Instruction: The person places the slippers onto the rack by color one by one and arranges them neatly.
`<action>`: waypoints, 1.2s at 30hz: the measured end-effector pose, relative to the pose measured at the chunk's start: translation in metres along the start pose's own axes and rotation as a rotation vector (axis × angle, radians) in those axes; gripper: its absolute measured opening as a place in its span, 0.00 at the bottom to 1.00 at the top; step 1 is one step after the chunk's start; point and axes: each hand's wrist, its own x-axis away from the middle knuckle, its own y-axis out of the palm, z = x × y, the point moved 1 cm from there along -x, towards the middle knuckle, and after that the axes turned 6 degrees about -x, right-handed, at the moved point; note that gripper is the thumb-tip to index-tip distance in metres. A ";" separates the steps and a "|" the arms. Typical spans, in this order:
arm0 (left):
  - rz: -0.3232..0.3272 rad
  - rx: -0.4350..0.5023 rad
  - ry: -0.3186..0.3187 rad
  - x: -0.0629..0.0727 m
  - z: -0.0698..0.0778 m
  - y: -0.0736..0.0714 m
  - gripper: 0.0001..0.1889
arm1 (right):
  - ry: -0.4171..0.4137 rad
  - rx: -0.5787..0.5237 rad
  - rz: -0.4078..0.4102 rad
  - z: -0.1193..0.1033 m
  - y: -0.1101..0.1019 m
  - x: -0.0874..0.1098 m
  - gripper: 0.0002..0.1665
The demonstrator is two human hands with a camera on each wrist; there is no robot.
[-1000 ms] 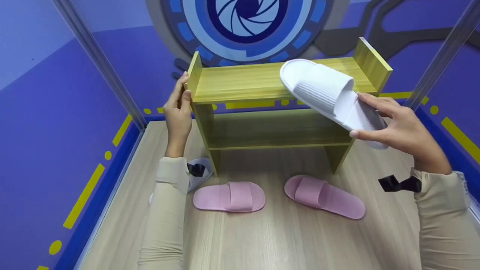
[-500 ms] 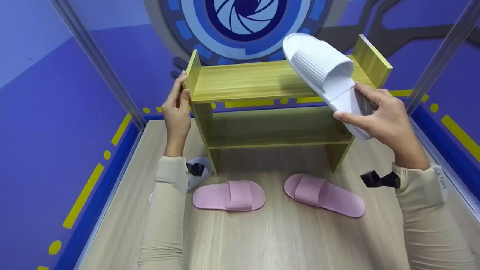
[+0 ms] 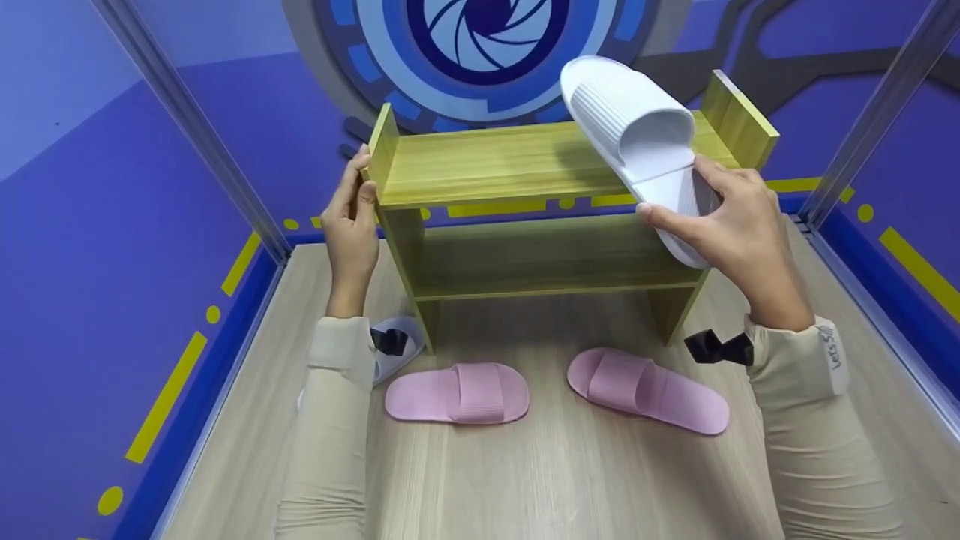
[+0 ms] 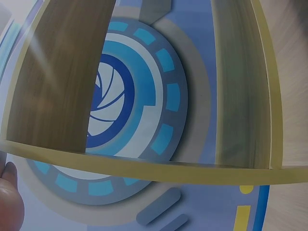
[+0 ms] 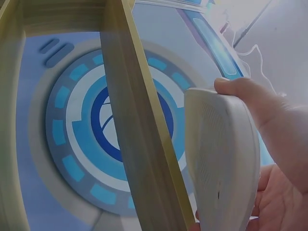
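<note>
White slipper (image 3: 630, 112) held up at two o'clock
The right hand (image 3: 739, 225) pinches its heel half; the left hand (image 3: 351, 232), uncurled, touches the wooden rack's (image 3: 480, 161) nine-o'clock end.

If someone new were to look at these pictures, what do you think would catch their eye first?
Probably the white slipper, held tilted in the right hand before the right part of the wooden rack's top shelf. The round blue emblem behind the rack is also striking, as are the two pink slippers lying apart in front of it.
</note>
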 end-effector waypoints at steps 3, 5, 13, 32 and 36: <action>-0.001 0.003 0.011 0.001 0.000 -0.001 0.20 | -0.009 0.017 0.005 -0.005 0.005 -0.001 0.49; -0.002 -0.001 0.014 0.001 -0.001 -0.001 0.19 | -0.003 0.035 0.000 -0.007 0.007 0.000 0.51; 0.006 -0.004 0.004 0.000 0.000 -0.001 0.20 | -0.013 0.137 -0.010 -0.016 0.013 0.001 0.52; 0.007 -0.006 0.030 -0.002 -0.014 0.001 0.20 | -0.042 0.110 -0.126 -0.014 0.003 0.009 0.57; 0.003 0.000 -0.001 0.000 0.000 0.000 0.20 | -0.029 0.089 -0.143 -0.011 -0.002 0.014 0.54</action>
